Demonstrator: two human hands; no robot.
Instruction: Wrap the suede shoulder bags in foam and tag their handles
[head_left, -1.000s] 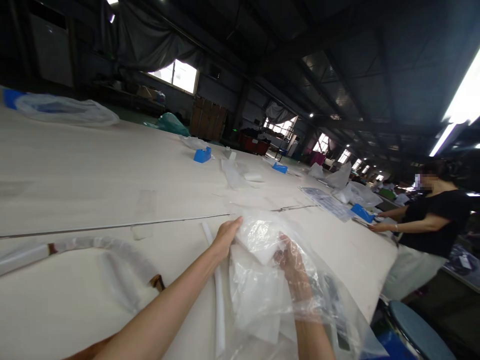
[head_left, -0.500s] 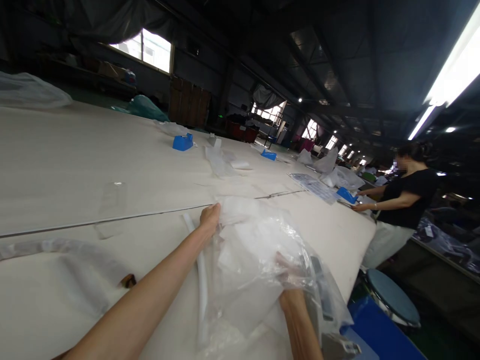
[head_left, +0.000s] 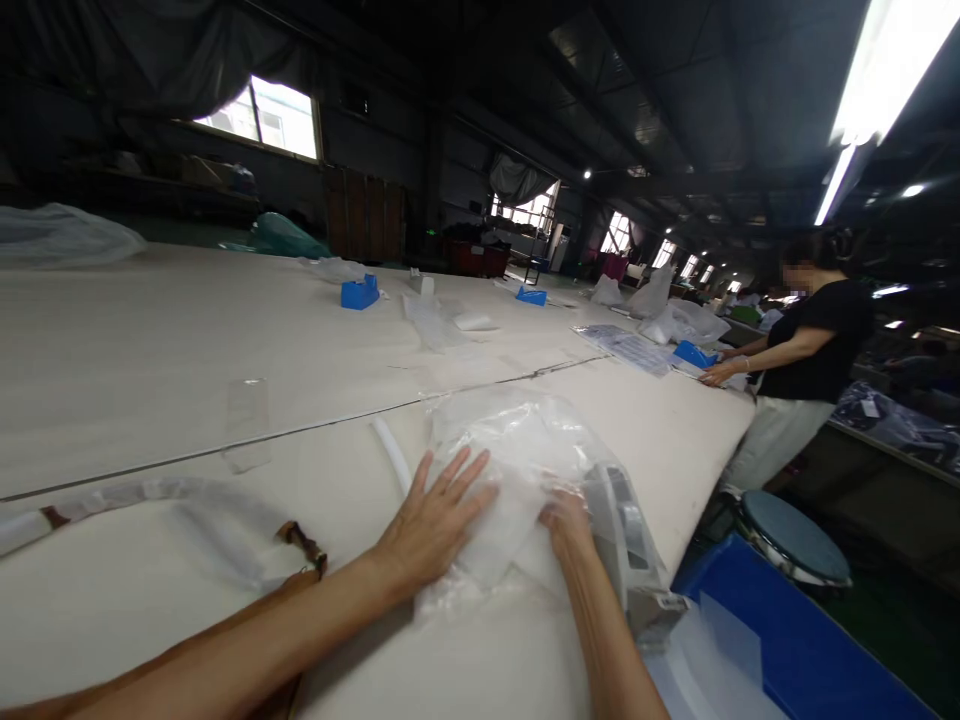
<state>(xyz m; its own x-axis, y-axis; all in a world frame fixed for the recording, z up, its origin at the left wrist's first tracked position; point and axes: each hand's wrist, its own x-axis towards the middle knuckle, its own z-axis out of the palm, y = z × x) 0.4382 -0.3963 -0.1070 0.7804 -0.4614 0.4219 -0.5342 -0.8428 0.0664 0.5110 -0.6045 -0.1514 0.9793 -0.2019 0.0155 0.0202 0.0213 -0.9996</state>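
A clear plastic bag (head_left: 510, 430) with white sheet material inside lies on the pale table (head_left: 360, 375) in front of me. My left hand (head_left: 439, 520) rests on the bag's left part, fingers spread and holding nothing. At the bag's right side is my right hand (head_left: 562, 510), its fingertips partly under the film, so what they grip cannot be made out. Right beside it stands a grey tape dispenser (head_left: 622, 520), partly covered by the bag. A white strip (head_left: 391, 455) lies to the left of the bag.
A long wrapped item with brown ends (head_left: 150, 490) lies at left. Blue dispensers (head_left: 360, 292) stand farther back. A person in black (head_left: 810, 350) works at the right edge, near a round stool (head_left: 795, 537) and a blue box (head_left: 795, 630).
My left hand has let go of the bag's upper left edge and come down flat on it. The bag lies flatter. My right hand has moved slightly up and left. The view has shifted.
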